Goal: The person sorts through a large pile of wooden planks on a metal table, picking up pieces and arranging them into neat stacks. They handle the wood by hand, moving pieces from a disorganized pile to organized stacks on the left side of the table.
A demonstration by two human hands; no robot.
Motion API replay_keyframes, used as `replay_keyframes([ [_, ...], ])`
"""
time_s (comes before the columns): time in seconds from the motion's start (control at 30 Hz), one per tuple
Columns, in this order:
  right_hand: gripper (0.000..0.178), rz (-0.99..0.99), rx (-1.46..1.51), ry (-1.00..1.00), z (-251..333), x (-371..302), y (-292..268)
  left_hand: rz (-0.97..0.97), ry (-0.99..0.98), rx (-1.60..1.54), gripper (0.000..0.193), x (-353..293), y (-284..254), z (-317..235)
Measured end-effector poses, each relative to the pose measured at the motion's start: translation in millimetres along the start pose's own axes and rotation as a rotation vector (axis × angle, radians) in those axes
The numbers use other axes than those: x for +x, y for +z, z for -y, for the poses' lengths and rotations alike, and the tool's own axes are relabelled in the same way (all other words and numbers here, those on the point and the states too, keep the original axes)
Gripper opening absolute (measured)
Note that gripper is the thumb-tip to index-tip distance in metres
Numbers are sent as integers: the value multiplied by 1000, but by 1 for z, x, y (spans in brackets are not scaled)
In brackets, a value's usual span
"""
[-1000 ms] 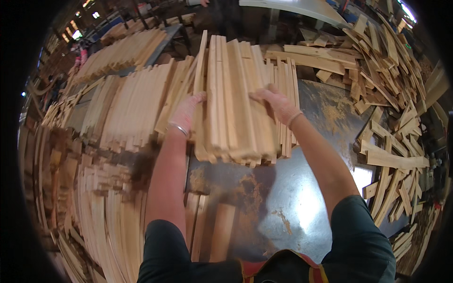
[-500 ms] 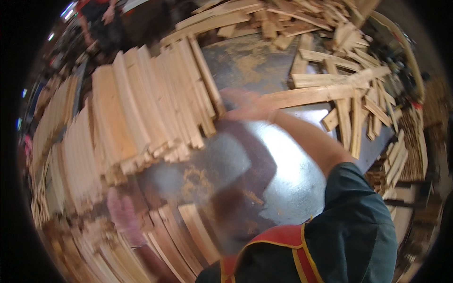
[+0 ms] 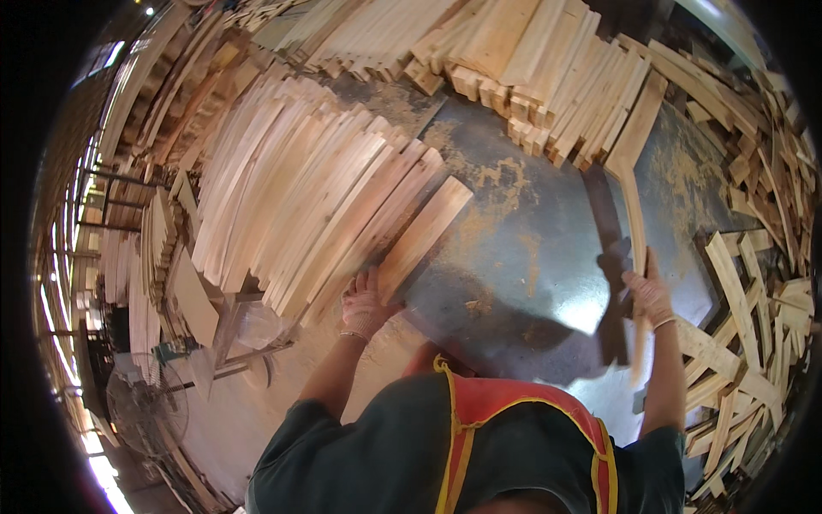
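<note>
My right hand (image 3: 652, 295) is closed around a long, narrow wooden slat (image 3: 634, 214), held on edge over the metal tabletop. The slat's far end meets or overlaps a wider board (image 3: 640, 120) beside the far stack; I cannot tell whether they touch. My left hand (image 3: 366, 307), in what looks like a pale glove, is at the near end of a loose board (image 3: 428, 227). Its fingers are stretched out and its thumb is apart. Left of that board, a row of slats (image 3: 300, 197) lies side by side.
The metal table (image 3: 522, 283) carries patches of sawdust. Stacked boards (image 3: 548, 68) stand at its far side. Loose offcuts (image 3: 745, 343) are heaped on the right. A floor fan (image 3: 147, 398) stands at the lower left, near more piled timber (image 3: 163, 94).
My view has swung to the left, toward the near slat row. The right hand, earlier blurred beside the far stack, is now nearer me with a slat. The left hand is now at a board's end.
</note>
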State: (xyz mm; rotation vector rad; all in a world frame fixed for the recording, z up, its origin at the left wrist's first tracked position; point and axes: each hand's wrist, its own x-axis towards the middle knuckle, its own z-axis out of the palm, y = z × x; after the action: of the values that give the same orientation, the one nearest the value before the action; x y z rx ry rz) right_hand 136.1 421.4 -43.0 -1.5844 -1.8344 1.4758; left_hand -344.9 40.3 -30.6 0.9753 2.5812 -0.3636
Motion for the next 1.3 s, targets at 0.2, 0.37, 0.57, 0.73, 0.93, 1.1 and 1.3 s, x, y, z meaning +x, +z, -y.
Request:
replay_keyframes([
  [0.2, 49, 61, 477, 217, 19, -27, 154, 133, 217, -342, 89, 17, -27, 20],
  [0.37, 72, 377, 25, 87, 129, -70, 300, 280, 295, -933, 57, 13, -20, 56],
  [0.57, 80, 699, -138, 53, 220, -60, 421, -364, 449, 12, 64, 16, -40, 61],
  [0.73, 73, 606, -195, -402, 172, -28, 413, -483, 566, 134, 69, 62, 3, 94],
  [0.93, 54, -38, -713, -478, 48, -56, 110, -468, 656, 92, 76, 50, -11, 47],
  [1.1, 54, -140, -1220, -13, -44, -94, -63, -225, 889, -14, 103, -15, -26, -103],
  [1.3, 56, -118, -838, -686, -34, -128, -27, -93, 1215, 29, 100, -110, -36, -317],
])
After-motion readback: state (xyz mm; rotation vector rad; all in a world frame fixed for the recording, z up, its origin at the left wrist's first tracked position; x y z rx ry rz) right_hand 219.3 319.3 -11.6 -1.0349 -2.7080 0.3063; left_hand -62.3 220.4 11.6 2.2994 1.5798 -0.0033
